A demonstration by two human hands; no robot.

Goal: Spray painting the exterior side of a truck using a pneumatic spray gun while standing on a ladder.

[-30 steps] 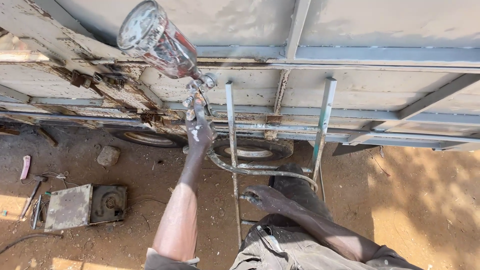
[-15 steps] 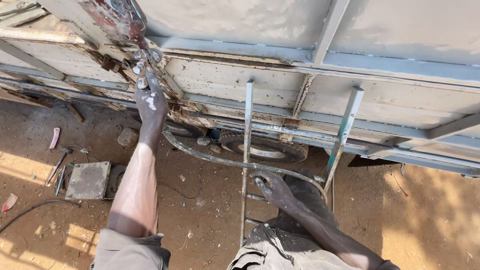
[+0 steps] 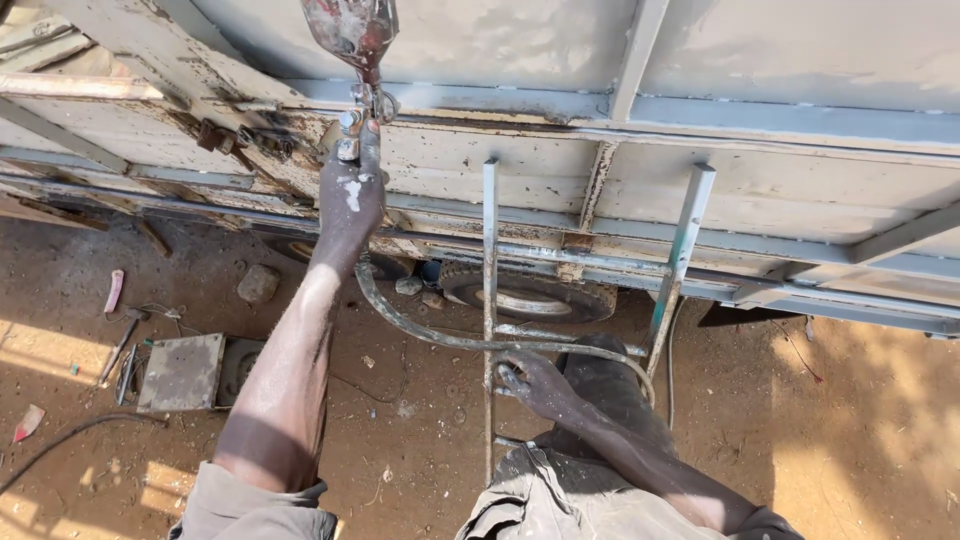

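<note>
The truck body side [image 3: 760, 70] filled the upper part of the view, a metal wall of panels and ribs. Its upper panels and ribs showed fresh blue-grey coating, while the lower left corner was rusty and flaking, so by the look of it the spraying was well along up top and the worn lower-left stretch remained to be covered. Below lay the sandy ground [image 3: 850, 430], with a wheel [image 3: 525, 295] under the body's lower edge. A metal ladder [image 3: 490, 300] leaned against the body, its rails already partly blue. On the ground towards the left edge sat a flat grey box [image 3: 182, 372] with loose tools beside it and a stone [image 3: 258, 283] further in.

The left hand [image 3: 348, 200], paint-spotted, was raised against the rusty corner with its fingers wrapped tightly round the handle of the spray gun [image 3: 355, 70], whose stained cup pointed up at the top edge of the view. A hose [image 3: 420, 330] curved down from the gun across the ladder. The right hand [image 3: 535, 380] was closed round the hose where it crossed a ladder rung.
</note>
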